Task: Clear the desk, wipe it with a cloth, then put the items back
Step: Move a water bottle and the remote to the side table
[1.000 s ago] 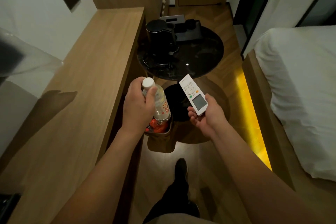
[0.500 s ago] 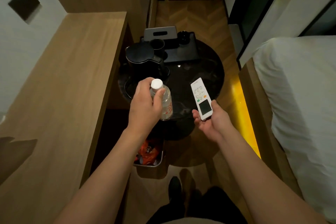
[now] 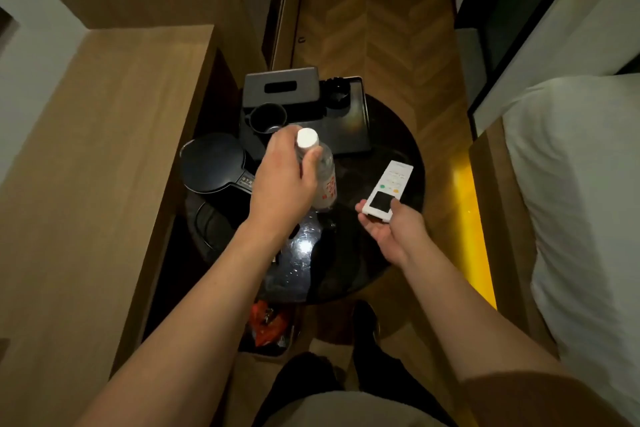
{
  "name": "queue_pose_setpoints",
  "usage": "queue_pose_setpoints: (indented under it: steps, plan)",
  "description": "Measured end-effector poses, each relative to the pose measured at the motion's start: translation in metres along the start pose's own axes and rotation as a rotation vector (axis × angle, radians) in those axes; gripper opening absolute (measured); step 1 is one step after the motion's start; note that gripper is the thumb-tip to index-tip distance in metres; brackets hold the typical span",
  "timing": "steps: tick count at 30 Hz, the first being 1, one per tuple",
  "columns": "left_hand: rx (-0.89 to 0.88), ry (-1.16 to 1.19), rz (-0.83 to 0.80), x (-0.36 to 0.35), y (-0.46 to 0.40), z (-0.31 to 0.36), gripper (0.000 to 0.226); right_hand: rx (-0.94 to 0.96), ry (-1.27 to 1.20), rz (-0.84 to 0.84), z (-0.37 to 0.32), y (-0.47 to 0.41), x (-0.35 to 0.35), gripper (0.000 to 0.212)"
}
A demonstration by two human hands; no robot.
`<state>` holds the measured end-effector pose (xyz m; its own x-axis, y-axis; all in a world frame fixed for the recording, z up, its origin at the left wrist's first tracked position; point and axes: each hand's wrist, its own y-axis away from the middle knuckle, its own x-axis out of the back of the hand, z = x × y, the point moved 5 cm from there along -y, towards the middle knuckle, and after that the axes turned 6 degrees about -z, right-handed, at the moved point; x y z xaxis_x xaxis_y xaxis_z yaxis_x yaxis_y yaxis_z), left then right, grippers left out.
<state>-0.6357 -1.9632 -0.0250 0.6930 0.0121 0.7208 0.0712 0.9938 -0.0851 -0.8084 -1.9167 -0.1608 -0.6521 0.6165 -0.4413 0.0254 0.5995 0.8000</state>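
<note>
Bottle (image 3: 323, 173) in left hand (image 3: 284, 184), upright.

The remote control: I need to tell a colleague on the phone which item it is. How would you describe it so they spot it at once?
Find the round black table between the wooden desk and the bed. Above its right side, the right hand holds the remote control. It is the only flat white slab there, with a dark screen and green and orange buttons, unlike the clear bottle in the left hand.

Room lying dim; amber strip (image 3: 474, 218) glowing right of centre; glare spot (image 3: 304, 246) shining on dark round bench (image 3: 391, 253); edges bending.
</note>
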Motion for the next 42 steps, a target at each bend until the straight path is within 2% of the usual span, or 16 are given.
queue_pose_setpoints:
  steps: [6,12,19,24,27,29,32,34,36,38,42]
  plan:
    - [0.068,-0.060,-0.053,-0.030,-0.059,-0.021,0.031,-0.133,0.000,0.060,0.005,-0.074,-0.014,0.034]
    - [0.120,-0.072,-0.088,-0.048,-0.082,-0.047,0.031,-0.139,0.035,0.128,0.011,-0.123,-0.028,0.036]
    - [0.144,-0.045,-0.060,-0.045,-0.095,-0.056,0.030,-0.062,0.214,0.239,0.009,-0.167,-0.046,0.028]
    - [0.164,-0.036,-0.074,-0.040,-0.098,-0.060,0.032,-0.109,0.381,0.237,0.004,-0.177,-0.050,0.016]
    - [0.168,-0.040,-0.113,-0.036,-0.097,-0.059,0.038,-0.152,0.612,0.172,0.006,-0.163,-0.048,0.023]
    - [0.169,-0.053,-0.112,-0.028,-0.095,-0.056,0.048,-0.030,0.885,0.165,0.002,-0.145,-0.050,0.025]
    - [0.067,-0.153,-0.038,-0.006,-0.085,-0.047,0.051,0.420,1.359,0.180,-0.007,-0.099,-0.064,0.027]
    - [-0.008,-0.276,0.038,0.014,-0.074,-0.046,0.046,0.603,1.548,0.052,0.006,-0.068,-0.076,0.021]
    - [-0.021,-0.354,0.098,0.032,-0.060,-0.051,0.045,0.679,1.727,-0.122,0.027,-0.046,-0.087,0.026]
    - [-0.003,-0.386,0.147,0.045,-0.044,-0.059,0.043,0.762,1.798,-0.248,0.042,-0.028,-0.098,0.031]
    - [0.085,-0.399,0.237,0.068,-0.012,-0.076,0.040,1.030,1.720,-0.503,0.055,0.006,-0.132,0.040]
